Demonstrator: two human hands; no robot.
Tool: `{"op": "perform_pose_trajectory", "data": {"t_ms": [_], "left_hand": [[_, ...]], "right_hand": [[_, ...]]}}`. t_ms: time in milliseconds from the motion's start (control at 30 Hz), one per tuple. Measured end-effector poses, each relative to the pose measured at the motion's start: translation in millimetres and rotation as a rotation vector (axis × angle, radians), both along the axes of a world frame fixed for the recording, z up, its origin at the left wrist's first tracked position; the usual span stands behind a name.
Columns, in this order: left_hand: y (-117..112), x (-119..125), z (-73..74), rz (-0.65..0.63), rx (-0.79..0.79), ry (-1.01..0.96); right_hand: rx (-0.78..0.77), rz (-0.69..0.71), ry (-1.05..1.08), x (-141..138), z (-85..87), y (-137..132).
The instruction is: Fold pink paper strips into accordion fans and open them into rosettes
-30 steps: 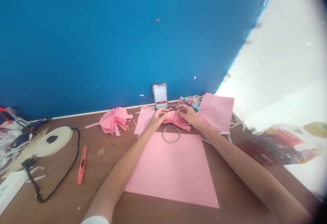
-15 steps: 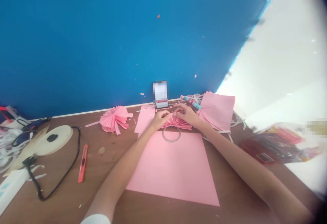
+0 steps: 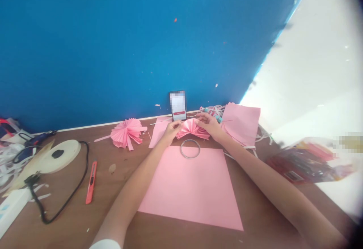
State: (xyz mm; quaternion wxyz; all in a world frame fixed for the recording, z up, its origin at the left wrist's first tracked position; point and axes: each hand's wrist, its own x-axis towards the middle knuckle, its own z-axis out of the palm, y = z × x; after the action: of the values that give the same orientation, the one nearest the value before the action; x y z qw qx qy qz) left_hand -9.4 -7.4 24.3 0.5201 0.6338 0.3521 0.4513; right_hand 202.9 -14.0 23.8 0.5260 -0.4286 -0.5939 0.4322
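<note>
Between my two hands is a pleated pink paper fan (image 3: 193,128), its folds spread out. My left hand (image 3: 172,130) grips the fan's left side, fingers closed at its edge. On the right side, my right hand (image 3: 209,125) holds the fan with thumb and fingers. Just below the fan, a thin grey ring (image 3: 190,149) lies across the top edge of a large pink paper sheet (image 3: 193,188). To the left rests a pink paper rosette (image 3: 128,133) with loose strips.
A phone (image 3: 178,105) leans against the blue wall. Left lie a red box cutter (image 3: 91,182), a tape roll (image 3: 64,156) and a black cable (image 3: 76,193). Stacked pink sheets (image 3: 242,122) and a plastic bag (image 3: 309,162) are on the right.
My hands have moved slightly apart, to the fan's sides. The fan has been raised and its middle is now uncovered. The ring and large sheet stay put.
</note>
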Motion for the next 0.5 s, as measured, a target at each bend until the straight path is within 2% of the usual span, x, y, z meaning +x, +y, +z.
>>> {"op": "perform_pose_trajectory", "data": {"t_ms": [100, 267, 500], "left_hand": [[-1, 4, -1.4, 0.016, -0.069, 0.075], [-6, 12, 0.5, -0.076, 0.108, 0.215], [-6, 10, 2.3, -0.126, 0.107, 0.222]], "right_hand": [[0.018, 0.058, -0.066, -2, 1.4, -3], [0.047, 0.166, -0.182, -4, 6.0, -7], [0.057, 0.167, -0.2, -4, 7.2, -6]]}}
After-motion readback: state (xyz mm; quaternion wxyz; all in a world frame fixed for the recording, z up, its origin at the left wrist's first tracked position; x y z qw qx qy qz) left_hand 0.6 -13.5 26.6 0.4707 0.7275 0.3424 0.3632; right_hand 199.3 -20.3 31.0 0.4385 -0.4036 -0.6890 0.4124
